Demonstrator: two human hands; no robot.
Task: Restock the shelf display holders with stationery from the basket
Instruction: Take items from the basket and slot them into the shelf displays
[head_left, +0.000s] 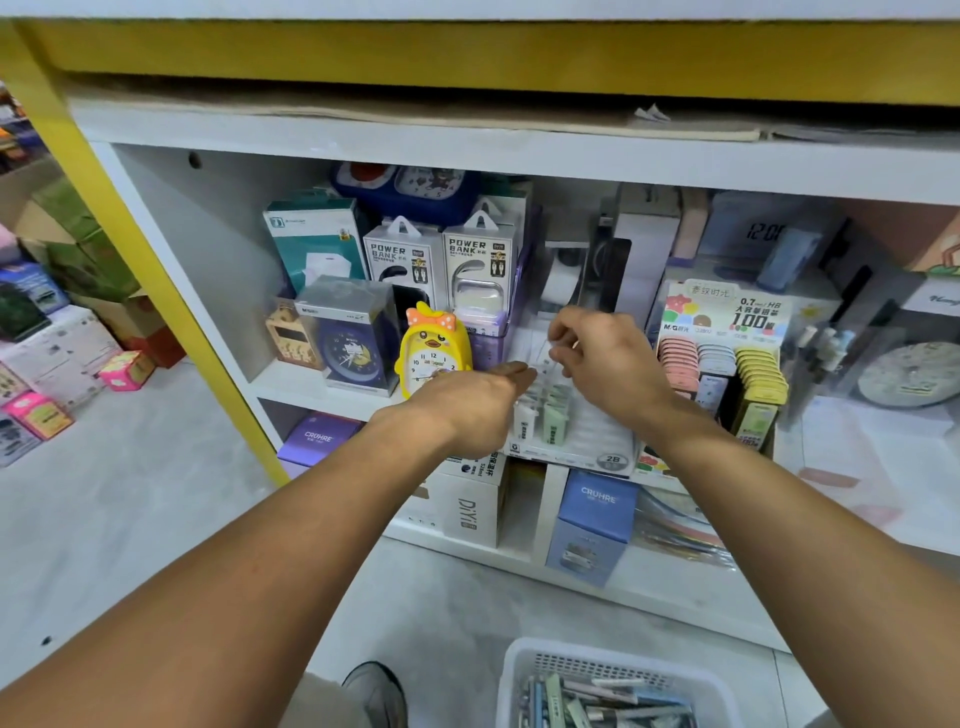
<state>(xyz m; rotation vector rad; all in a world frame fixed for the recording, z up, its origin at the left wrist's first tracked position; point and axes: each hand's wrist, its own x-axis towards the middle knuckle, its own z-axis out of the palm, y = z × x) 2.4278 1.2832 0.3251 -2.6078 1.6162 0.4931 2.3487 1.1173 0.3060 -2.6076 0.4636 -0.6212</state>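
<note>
Shelf-front display holder (571, 441) sits beneath both hands, basket (613, 670) below.

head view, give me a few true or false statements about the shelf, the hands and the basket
1. Both hands are over the white display holder marked 2B. True: the left hand and right hand are both above it.
2. The yellow duck clock stands right of the holder. False: it stands to its left.
3. The basket sits on the floor below the shelf. True.
4. The basket is empty. False: it holds stationery packs.
5. The right hand pinches a small clear item above the holder. True, though what the item is cannot be made out.
6. Every slot of the holder is full. False: only a few slots on its left side hold items.
</note>
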